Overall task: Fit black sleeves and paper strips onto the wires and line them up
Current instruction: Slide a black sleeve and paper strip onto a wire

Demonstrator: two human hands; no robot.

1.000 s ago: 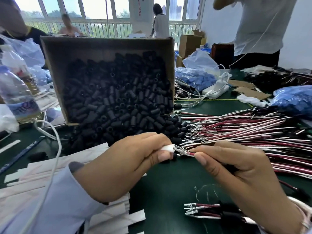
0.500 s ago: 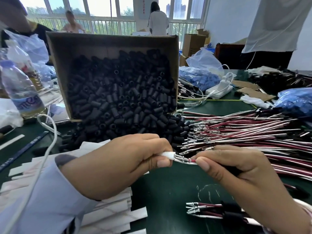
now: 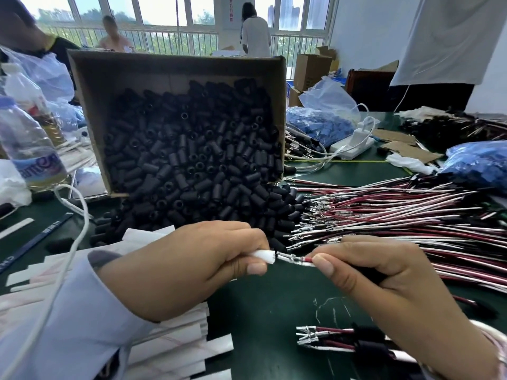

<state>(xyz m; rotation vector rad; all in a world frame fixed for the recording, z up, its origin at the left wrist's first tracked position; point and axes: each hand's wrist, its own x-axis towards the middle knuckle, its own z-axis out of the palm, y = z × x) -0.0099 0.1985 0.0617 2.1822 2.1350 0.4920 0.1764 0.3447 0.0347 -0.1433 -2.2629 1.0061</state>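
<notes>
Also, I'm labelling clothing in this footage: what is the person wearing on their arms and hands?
Both hands are bare, without gloves. The left hand comes out of a long, pale bluish-grey sleeve with a darker cuff edge; a thin white cable trails across it. The right hand shows no sleeve, only a pale band at the wrist, cut off by the frame edge.

The left hand (image 3: 192,267) reaches in from the lower left, its forearm in a pale sleeve (image 3: 68,325). Its knuckles are up and its fingers curled, with thumb and forefinger pinching the end of a white paper strip (image 3: 264,256). The right hand (image 3: 384,283) comes from the lower right (its wrist at the frame's edge), fingers curled under, thumb and forefinger pinching a wire (image 3: 303,261) just behind its metal tip, near the left hand's fingertips.
</notes>
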